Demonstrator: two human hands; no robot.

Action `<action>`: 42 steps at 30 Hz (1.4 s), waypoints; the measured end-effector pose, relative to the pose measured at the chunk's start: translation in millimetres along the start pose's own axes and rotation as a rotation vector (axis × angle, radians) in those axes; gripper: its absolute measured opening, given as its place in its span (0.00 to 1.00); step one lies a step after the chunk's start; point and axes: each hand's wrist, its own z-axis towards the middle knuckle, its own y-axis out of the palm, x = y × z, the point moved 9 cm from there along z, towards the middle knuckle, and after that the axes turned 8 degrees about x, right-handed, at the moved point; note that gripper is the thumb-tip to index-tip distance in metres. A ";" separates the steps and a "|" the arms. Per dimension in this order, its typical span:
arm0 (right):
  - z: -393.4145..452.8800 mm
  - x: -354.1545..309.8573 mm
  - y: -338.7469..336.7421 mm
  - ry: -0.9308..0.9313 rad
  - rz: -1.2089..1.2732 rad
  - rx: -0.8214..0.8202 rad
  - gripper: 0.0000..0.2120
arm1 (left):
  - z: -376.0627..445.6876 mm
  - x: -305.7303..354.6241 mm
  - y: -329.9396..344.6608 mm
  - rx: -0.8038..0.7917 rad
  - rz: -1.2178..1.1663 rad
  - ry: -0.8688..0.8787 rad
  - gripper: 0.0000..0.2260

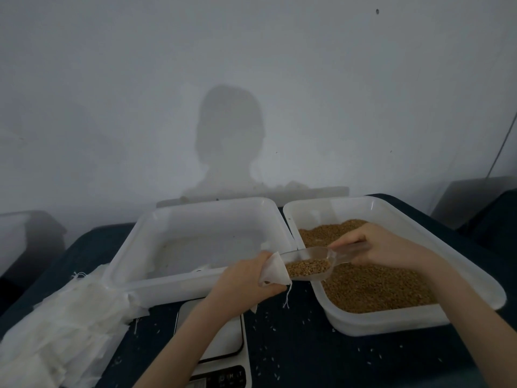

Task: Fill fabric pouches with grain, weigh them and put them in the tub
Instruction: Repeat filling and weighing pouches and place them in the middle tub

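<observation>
The thin, limp fabric pouch (272, 271), held above the counter (293, 345) between the two tubs, is pinched at its mouth by the left hand (246, 278), while the rigid clear scoop (307, 264) of loose grain (303, 268) is gripped by the right hand (375, 247) at its handle and is judged light but easily spilled.

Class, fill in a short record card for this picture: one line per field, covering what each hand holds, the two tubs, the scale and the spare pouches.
left hand: holds a white pouch open at its mouth
right hand: grips a clear scoop of grain, its tip at the pouch mouth
right tub: holds brown grain
left tub: no filled pouches visible inside
scale: in front of the left tub, partly hidden by the left forearm
spare pouches: white pile at the table's left
table: dark, with scattered grains
</observation>
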 end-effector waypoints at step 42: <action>10.6 -167.1 -2.6 -0.705 -1.050 0.544 0.28 | 3.3 -15.2 -5.7 0.304 -0.113 -0.357 0.16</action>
